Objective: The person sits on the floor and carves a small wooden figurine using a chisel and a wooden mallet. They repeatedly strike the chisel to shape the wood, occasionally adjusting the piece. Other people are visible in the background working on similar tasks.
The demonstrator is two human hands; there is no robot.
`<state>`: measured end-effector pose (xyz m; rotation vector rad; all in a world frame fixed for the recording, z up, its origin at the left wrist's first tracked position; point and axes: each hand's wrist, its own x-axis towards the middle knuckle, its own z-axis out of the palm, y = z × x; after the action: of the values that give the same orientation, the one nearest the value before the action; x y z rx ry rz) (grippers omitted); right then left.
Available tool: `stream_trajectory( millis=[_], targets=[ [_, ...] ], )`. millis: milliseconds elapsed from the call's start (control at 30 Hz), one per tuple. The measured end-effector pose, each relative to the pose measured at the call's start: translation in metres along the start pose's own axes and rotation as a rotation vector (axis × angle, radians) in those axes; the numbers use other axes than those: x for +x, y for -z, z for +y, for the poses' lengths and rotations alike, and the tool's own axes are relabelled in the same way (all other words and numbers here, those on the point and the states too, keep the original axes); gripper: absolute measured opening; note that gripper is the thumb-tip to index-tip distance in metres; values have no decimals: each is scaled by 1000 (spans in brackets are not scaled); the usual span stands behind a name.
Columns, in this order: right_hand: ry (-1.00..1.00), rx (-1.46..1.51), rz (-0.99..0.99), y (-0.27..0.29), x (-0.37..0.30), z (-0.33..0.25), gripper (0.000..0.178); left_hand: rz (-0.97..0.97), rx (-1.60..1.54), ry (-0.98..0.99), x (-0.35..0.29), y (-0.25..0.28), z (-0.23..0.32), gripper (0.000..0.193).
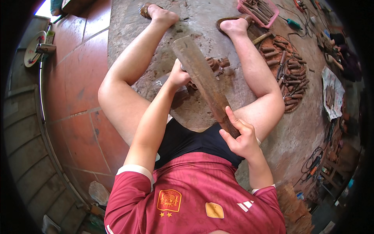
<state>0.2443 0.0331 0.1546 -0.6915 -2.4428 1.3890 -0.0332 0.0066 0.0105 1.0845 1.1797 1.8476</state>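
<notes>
My right hand is closed around the narrow end of a long, flat wooden mallet, its thumb stretched along the wood. The mallet's broad end reaches up and left, just over my left hand. That hand is closed too; a small shiny bit shows at its top, but the mallet and fingers hide most of what it grips. Below and beside it, between my legs, lies a dark brown wooden piece with a pale mark. A reddish-brown carved wooden piece shows past the mallet's right edge, partly covered.
Right of my leg, many wood-handled carving chisels lie in a round heap. Beyond stands a pink basket of tools. White paper and cables lie farther right. Red tiles and a slatted panel are on the left.
</notes>
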Motion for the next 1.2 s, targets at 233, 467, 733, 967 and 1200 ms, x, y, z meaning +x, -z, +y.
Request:
stream_trajectory(
  millis=[233, 467, 733, 967, 1200],
  targets=[
    [9, -175, -4, -7, 5, 0, 69, -35, 37, 18, -4, 6, -11, 24],
    [128, -185, 144, -16, 6, 1, 69, -62, 120, 102, -5, -1, -3, 28],
    [121, -152, 147, -24, -4, 13, 69, -79, 156, 86, -5, 2, -5, 27],
    [62, -164, 108, -21, -7, 15, 69, -112, 179, -3, -3, -4, -5, 28],
    [46, -174, 97, -18, -32, 19, 68, -143, 389, -160, -19, -22, 1, 30]
  ],
)
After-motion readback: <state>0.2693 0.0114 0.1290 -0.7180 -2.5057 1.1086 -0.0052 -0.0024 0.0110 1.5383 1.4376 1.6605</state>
